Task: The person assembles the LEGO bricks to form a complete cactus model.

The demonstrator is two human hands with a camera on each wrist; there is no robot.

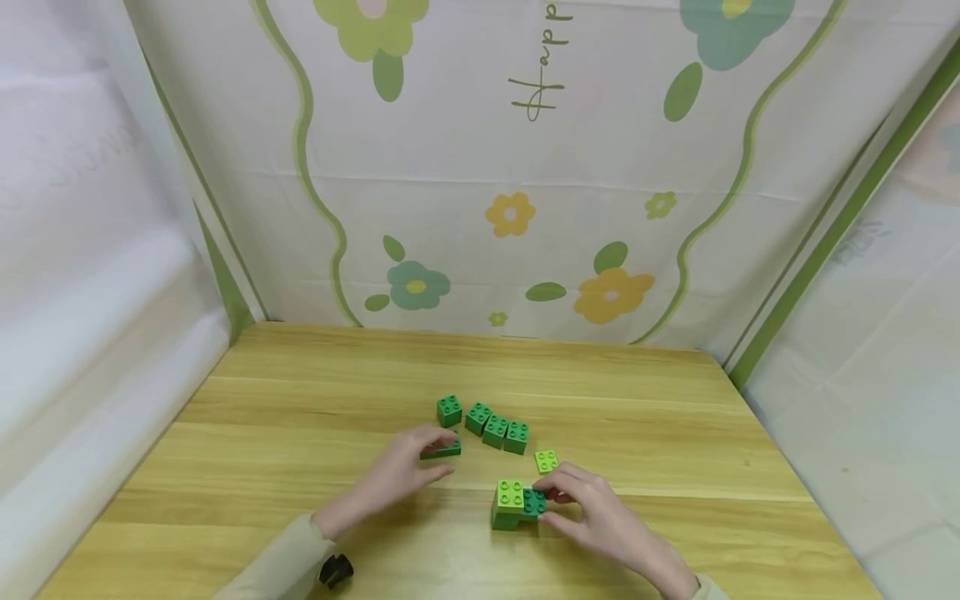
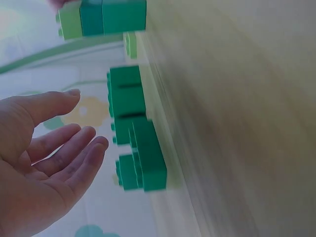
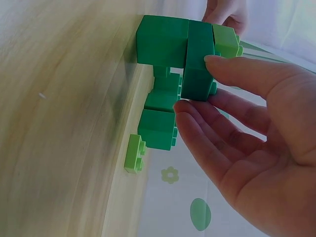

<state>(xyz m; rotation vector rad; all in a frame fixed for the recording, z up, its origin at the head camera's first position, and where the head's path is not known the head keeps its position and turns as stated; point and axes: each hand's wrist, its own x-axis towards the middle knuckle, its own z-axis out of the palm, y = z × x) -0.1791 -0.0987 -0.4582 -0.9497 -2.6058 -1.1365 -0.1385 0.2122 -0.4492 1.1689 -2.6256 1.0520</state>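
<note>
A small stack of toy building bricks stands near the middle of the table: a green brick [image 3: 162,42] at the bottom, a longer dark green brick [image 3: 197,64] overhanging it to the right, and a light green brick [image 1: 510,498] on top. My right hand [image 1: 592,510] pinches the overhanging end of the dark green brick between thumb and fingers. My left hand [image 1: 401,471] hovers by another dark green brick [image 1: 450,450], its thumb and fingers spread apart. In the left wrist view a gap shows between those fingertips and the long brick [image 2: 152,158].
Behind the hands are a single green brick [image 1: 449,412] and a slanting row of green bricks [image 1: 496,431]. A flat light green brick [image 1: 546,461] lies beyond my right hand. A black object [image 1: 336,571] is by the left sleeve. Printed cloth [image 1: 450,150] encloses the wooden table [image 1: 300,400].
</note>
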